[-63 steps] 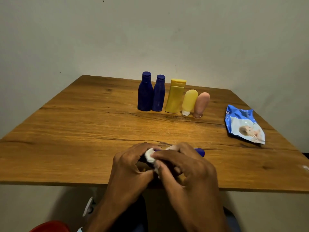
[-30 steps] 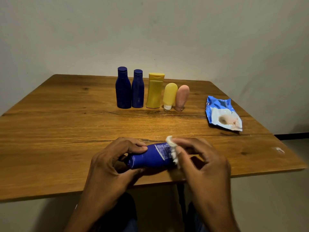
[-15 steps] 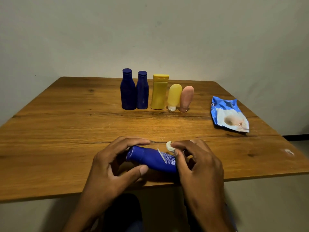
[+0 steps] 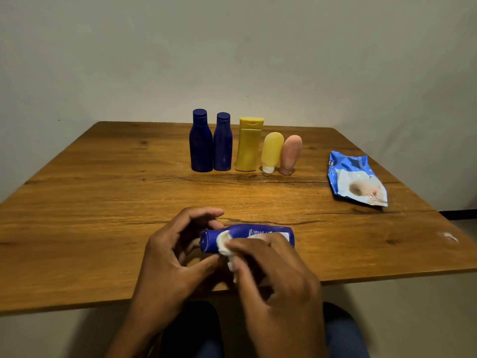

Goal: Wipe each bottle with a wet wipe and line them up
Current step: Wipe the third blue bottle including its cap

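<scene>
Near the bench (image 4: 77, 228) edge, left hand (image 4: 170, 257) grips the lying blue bottle (image 4: 247, 232) while right hand (image 4: 273, 275) pinches the wipe (image 4: 223, 241) on it; wiping seems underway, and next comes standing it beside the row (image 4: 245, 146).

Both hands, the left hand (image 4: 169, 257) and right hand (image 4: 277, 276), are bare, forearms unsleeved; blue trousers (image 4: 344, 337) cover the knees at six o'clock.
</scene>
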Motion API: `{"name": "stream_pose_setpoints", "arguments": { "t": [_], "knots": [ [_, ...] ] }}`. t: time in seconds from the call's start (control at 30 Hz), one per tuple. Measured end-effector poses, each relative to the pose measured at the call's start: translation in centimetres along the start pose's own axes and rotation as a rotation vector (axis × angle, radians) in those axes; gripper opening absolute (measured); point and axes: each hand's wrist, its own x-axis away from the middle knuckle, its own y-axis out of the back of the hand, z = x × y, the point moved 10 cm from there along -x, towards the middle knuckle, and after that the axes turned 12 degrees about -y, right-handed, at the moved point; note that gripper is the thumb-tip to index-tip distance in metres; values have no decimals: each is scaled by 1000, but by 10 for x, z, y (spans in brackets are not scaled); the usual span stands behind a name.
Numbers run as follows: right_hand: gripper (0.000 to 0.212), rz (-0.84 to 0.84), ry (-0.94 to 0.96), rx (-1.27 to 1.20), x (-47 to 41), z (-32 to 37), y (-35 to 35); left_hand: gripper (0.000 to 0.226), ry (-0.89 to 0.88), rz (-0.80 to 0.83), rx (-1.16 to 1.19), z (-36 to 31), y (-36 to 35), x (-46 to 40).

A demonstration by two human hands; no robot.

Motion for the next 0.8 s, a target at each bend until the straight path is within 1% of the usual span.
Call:
{"name": "stream_pose_setpoints", "arguments": {
  "t": [0.1,0.17,0.23,0.3,0.43,0.53,0.63,0.7,0.8],
  "knots": [
    [31,-19,-166,-101,-16,-34,27,64,6,23,-19,0,2,-1],
    [34,-31,-263,-59,-26,-58,44,59,-41,47,-55,-5,2,-3],
    [33,-56,-317,7,-34,-76,58,55,-53,50,-70,-5,2,-3],
    [34,-45,-351,43,-36,-86,59,56,-57,60,-99,-5,1,-3],
    [32,-8,-348,28,-33,-81,48,58,-60,69,-138,-5,2,-3],
    [33,-2,-319,0,-29,-64,36,58,-62,65,-137,-5,1,-3],
    [30,16,-221,-35,-19,-34,19,56,-62,53,-120,-6,0,-4],
    [26,58,-172,-55,-13,-18,9,56,-63,40,-98,-5,0,-4],
    [29,83,-217,-142,-18,-23,14,54,-60,38,-98,-6,0,-4]
  ]
}}
